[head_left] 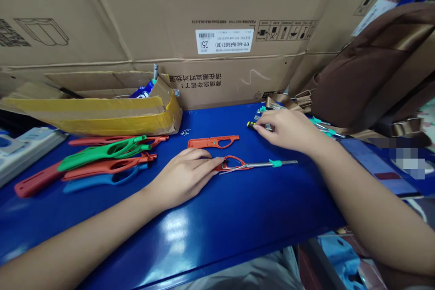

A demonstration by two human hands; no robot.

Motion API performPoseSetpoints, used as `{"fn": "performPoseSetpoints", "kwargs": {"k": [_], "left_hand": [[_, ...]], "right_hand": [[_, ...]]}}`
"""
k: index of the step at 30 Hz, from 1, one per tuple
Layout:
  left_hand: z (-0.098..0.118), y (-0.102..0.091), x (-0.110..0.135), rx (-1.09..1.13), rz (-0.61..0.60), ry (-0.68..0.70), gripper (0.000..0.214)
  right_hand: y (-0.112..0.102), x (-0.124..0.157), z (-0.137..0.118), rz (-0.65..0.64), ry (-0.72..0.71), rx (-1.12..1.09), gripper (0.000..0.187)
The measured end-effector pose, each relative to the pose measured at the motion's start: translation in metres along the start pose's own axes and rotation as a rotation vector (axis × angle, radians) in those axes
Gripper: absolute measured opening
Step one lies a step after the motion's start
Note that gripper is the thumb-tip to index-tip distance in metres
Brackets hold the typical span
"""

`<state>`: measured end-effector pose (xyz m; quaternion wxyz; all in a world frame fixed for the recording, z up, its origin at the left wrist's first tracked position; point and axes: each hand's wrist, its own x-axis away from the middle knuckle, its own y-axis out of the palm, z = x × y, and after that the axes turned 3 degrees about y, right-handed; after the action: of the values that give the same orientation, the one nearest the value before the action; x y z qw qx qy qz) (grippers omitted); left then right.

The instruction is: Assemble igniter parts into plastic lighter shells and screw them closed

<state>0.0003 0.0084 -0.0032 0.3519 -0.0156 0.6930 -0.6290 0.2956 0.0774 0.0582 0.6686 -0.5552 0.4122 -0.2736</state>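
My left hand [190,172] is closed over the handle of an orange-red lighter casing [234,161], holding it against the blue table. A thin metal tube [261,164] with a teal clip [276,163] runs out of that casing to the right, and a pale wire lies along its trigger opening. Just behind it lies a matching orange casing half [213,142]. Up and to the right, my right hand [280,129] pinches a screwdriver with a black and yellow handle end [250,124]; the rest is mostly hidden by the fingers. More metal tubes with teal clips [319,122] lie beside this hand.
Red, green and blue lighter casings [105,156] are piled at the left, before a yellow-taped cardboard box [136,113]. Small white pieces [185,132] lie near the box. A white power strip [29,149] sits far left. A brown bag [367,72] and a phone [377,167] are right.
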Motion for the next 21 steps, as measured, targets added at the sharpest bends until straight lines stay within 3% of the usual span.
{"fn": "performPoseSetpoints", "kwargs": {"k": [5,11,16,21], "left_hand": [[0.003,-0.003,-0.002,-0.148,-0.037,0.095,0.032],[0.001,0.005,0.001,0.028,0.023,0.035,0.027],[-0.005,0.008,0.005,0.185,0.04,-0.101,0.035],[-0.007,0.007,0.003,0.234,0.037,-0.13,0.035]], "right_hand": [[-0.007,0.001,0.022,-0.082,0.246,0.068,0.029],[-0.009,0.002,0.057,-0.193,0.388,0.003,0.022],[-0.005,0.003,0.079,-0.258,0.351,-0.114,0.017],[0.001,0.001,0.08,-0.313,0.281,-0.184,0.017]]}}
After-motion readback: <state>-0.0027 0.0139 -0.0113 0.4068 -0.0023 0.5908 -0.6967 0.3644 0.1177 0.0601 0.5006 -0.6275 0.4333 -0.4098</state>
